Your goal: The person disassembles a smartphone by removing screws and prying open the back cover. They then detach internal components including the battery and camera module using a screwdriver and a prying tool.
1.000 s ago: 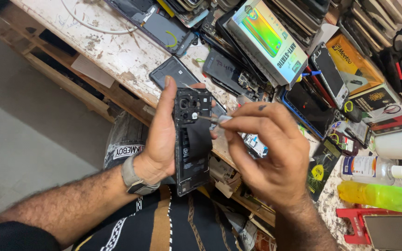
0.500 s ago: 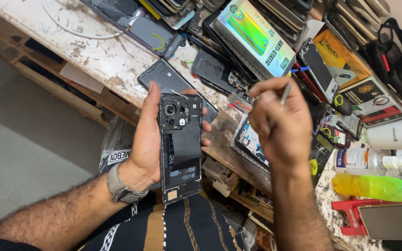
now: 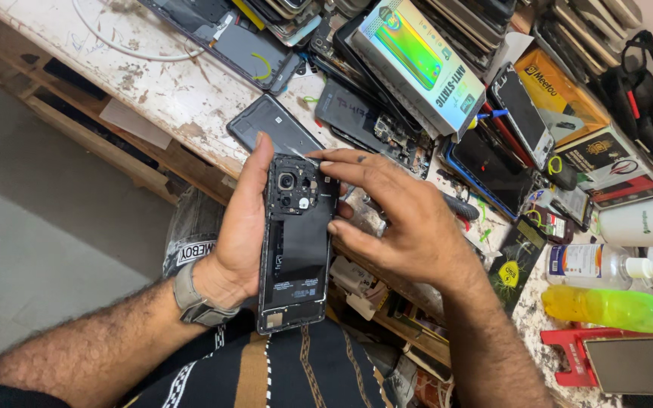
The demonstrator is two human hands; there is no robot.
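My left hand (image 3: 239, 227) grips an opened black smartphone (image 3: 295, 249) upright by its left edge, back cover off, camera module and battery exposed. My right hand (image 3: 398, 219) rests against the phone's right edge and top, fingers spread over the upper corner. A thin metal tool, possibly tweezers (image 3: 305, 157), pokes out near its fingertips above the camera module. A watch sits on my left wrist (image 3: 190, 296).
A worn white workbench (image 3: 153, 83) holds a loose black back cover (image 3: 277, 127), several dismantled phones, a holographic box (image 3: 417, 57), a white bottle (image 3: 644, 221), a clear pump bottle (image 3: 606, 264), a yellow-green bottle (image 3: 614, 308) and a red stand (image 3: 576, 355).
My right hand came back down from the bench to the phone's right edge and top. The phone stayed in my left hand, held slightly lower and closer.
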